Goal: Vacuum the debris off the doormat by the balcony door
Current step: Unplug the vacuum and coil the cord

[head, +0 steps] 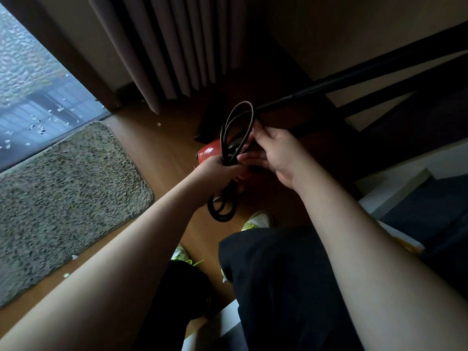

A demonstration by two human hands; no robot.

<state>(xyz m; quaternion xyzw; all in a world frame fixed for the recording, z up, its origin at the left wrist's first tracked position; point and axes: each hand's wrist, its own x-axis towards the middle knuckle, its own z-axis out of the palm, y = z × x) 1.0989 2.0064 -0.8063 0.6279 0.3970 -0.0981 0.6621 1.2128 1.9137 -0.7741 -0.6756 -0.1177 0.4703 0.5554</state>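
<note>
My left hand (pixel 219 168) is fisted round the cord (pixel 234 138) at mid-bundle — I count two loops above and two hanging below — so the coil stays together while my right hand (pixel 274 154) pinches a strand near the top, likely to unwind it. One red vacuum (pixel 209 153) sits beneath; the mat (pixel 63 193) lies left by the door, white scraps scattered beside it.

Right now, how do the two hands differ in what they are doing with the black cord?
The left hand grips the looped black cord in a fist at mid-coil; the right hand only pinches a strand with its fingertips. The left sits lower, the right nearer the top loop. Both touch the cord above the red vacuum.
</note>
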